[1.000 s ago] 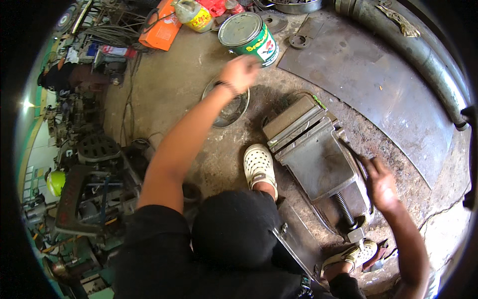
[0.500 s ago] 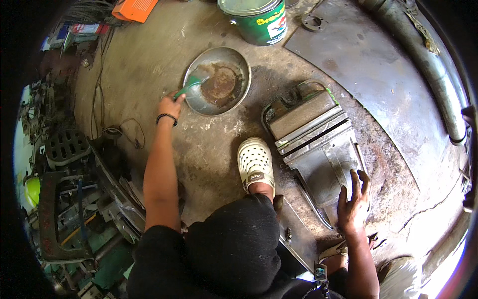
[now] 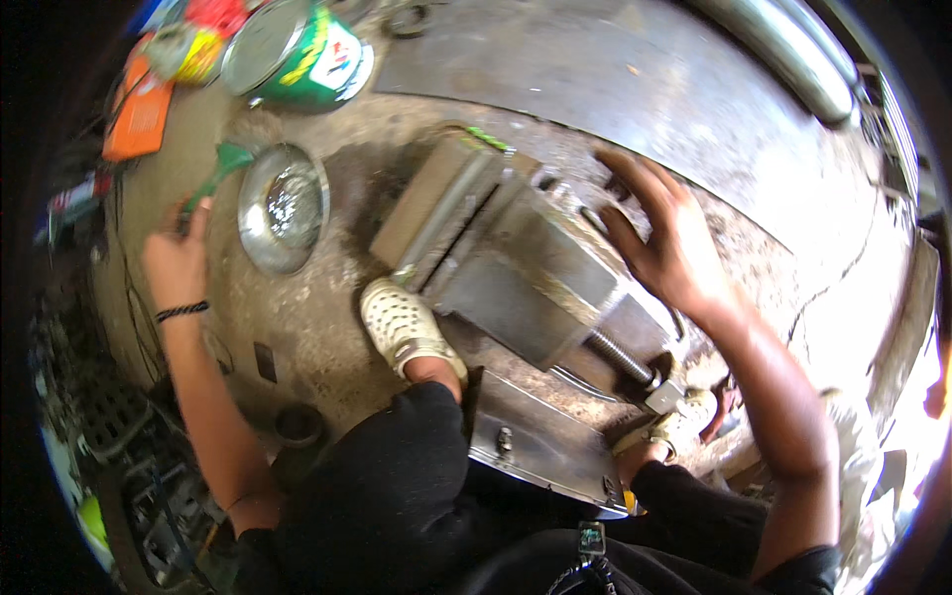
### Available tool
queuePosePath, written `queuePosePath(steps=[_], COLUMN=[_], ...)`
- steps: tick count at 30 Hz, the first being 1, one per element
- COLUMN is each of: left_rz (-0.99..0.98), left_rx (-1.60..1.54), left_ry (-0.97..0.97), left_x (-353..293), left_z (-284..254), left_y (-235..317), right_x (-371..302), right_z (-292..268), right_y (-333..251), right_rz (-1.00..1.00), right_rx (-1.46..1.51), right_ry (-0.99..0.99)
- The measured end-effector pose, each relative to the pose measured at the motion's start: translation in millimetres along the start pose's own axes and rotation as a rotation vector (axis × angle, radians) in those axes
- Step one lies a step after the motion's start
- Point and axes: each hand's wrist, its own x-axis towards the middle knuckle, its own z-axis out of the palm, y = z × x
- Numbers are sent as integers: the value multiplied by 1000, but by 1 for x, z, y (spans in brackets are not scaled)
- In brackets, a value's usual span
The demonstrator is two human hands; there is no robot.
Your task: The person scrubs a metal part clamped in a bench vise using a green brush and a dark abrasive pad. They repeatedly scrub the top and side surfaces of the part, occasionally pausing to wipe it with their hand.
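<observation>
My left hand (image 3: 176, 256) is closed round the handle of a green brush (image 3: 233, 156). The brush head is raised at the far left side of a round metal bowl (image 3: 255, 236), which holds some shiny liquid. In the middle of the floor lies a large metal bench vise (image 3: 535, 283), its jaws nearly together and its screw showing at the near right end. Above the vise's right side hovers my right hand (image 3: 669, 238), open with fingers apart and nothing in it. Motion blurs the fingers of both hands.
A green bucket (image 3: 342, 84) stands beyond the bowl, with an orange box (image 3: 139, 119) to its left. Behind the vise lies a flat steel sheet (image 3: 555, 50); a thick pipe (image 3: 788, 59) runs at the far right. A metal seat (image 3: 540, 441) is by my legs.
The brush has come up out of the bowl to its far left side. My right hand has moved forward along the vise. The whole view has swung to the right.
</observation>
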Motion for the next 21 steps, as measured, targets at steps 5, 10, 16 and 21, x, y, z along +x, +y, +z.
queuePosePath(steps=[5, 10, 16, 21], left_rz=[635, 942, 1193, 511], left_rx=[-85, -168, -209, -774], left_ry=[90, -168, -352, -846], left_x=[-8, -50, -106, -143], left_z=[-31, -2, 36, 50], left_y=[227, 388, 503, 542], right_x=[47, 34, -65, -85], right_z=[-38, -69, -96, -101], right_y=[20, 56, 121, 166], right_rz=[-321, -233, -6, 264], right_rx=[-272, -519, -413, -465], right_ry=[17, -22, 390, 278])
